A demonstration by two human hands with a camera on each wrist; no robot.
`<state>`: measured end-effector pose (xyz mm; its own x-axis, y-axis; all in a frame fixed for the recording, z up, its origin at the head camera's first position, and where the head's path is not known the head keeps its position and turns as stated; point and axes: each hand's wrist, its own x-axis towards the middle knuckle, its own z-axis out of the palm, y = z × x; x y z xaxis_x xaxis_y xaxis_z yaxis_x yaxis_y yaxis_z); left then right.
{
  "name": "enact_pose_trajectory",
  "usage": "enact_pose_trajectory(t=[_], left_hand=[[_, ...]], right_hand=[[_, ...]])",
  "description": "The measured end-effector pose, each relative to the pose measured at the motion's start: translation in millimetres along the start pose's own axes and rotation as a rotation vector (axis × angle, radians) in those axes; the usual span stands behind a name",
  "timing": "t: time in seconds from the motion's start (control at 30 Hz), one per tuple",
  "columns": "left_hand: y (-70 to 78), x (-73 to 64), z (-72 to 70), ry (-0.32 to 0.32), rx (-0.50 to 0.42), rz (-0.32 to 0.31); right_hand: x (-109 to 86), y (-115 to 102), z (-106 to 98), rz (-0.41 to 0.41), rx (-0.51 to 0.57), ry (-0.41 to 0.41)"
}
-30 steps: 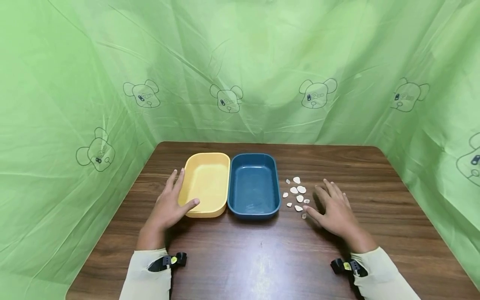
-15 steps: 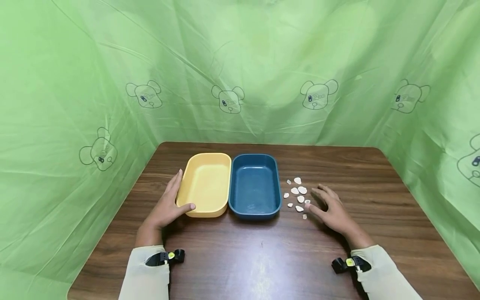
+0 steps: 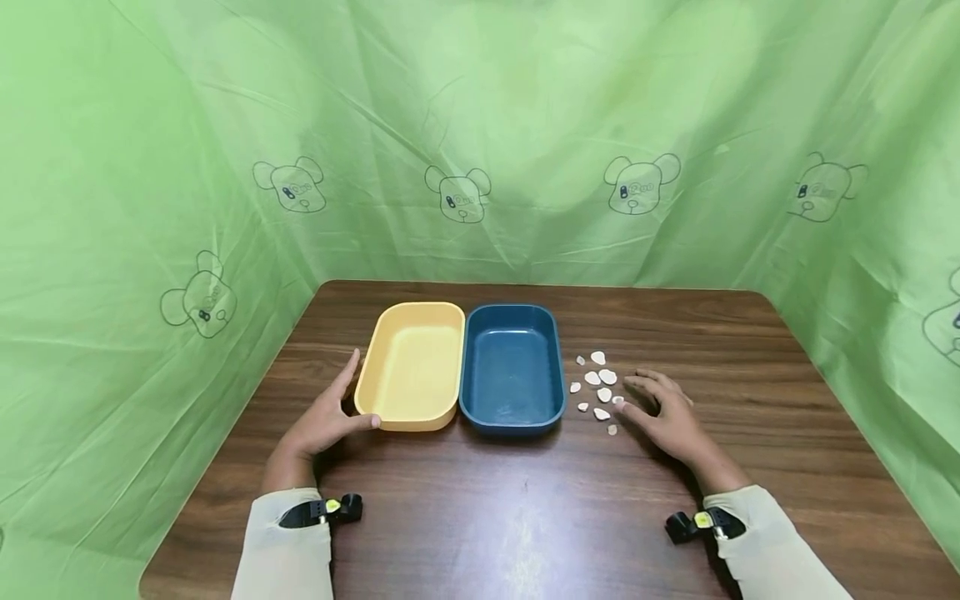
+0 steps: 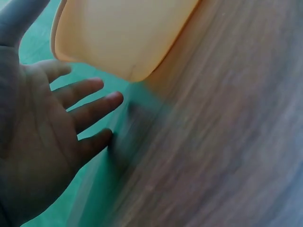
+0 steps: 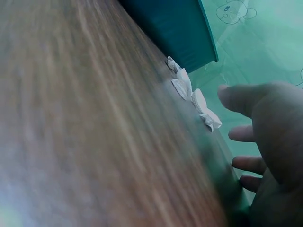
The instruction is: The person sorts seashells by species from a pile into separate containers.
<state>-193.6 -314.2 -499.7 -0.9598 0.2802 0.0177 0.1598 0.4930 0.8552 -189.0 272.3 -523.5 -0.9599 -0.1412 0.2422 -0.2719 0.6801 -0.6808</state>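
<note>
A yellow tray [image 3: 411, 421] stands left of a blue tray [image 3: 512, 425] on the wooden table, their sides close together. My left hand [image 3: 322, 425] is by the yellow tray's near left corner, thumb and fingers spread and holding nothing. In the left wrist view its fingers [image 4: 92, 111] are apart below the yellow tray [image 4: 123, 38]. Several small, flat white pieces [image 3: 604, 395], shell or stone I cannot tell, lie scattered right of the blue tray. Beside them my right hand [image 3: 671, 425] hovers with fingers slightly bent, its thumb near one white piece. In the right wrist view nothing is in its grasp.
The brown wood-grain table [image 3: 480, 517] reaches toward me, with bright glare near its front. A green cloth [image 3: 525, 125] with bear-face drawings hangs behind and at both sides. Each sleeve carries a wrist camera strap [image 3: 705, 525].
My left hand has drawn back a little to the left and toward me from the yellow tray. The right hand's fingers have bent slightly more. Trays and white pieces lie as before.
</note>
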Motion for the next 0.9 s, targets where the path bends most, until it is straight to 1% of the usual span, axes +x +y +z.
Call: enact_pose_trajectory(t=[0.13, 0.27, 0.4, 0.5, 0.6, 0.77, 0.9], left_hand=[[-2.2, -2.0, -2.1, -0.021, -0.034, -0.011], [-4.5, -2.3, -2.9, -0.040, -0.087, 0.010], [-5.9, -0.9, -2.5, -0.047, -0.118, 0.029], [-6.7, -0.4, -2.7, -0.053, -0.129, 0.045], [-7.1, -0.1, -2.8, -0.054, -0.140, 0.053], [-8.5, 1.0, -3.3, -0.052, -0.138, 0.050], [-9.9, 0.5, -3.3, -0.054, -0.144, 0.050]], right_hand=[[1.3, 3, 2, 0.002, -0.001, 0.017], [2.8, 6, 5, -0.014, 0.015, 0.018], [4.8, 8, 5, -0.026, 0.048, 0.021], [7.4, 9, 4, -0.025, 0.072, 0.013], [10.4, 9, 2, -0.005, 0.078, -0.002], [14.5, 11, -1, 0.042, 0.056, -0.011], [16.0, 15, 1, 0.035, 0.043, 0.000]])
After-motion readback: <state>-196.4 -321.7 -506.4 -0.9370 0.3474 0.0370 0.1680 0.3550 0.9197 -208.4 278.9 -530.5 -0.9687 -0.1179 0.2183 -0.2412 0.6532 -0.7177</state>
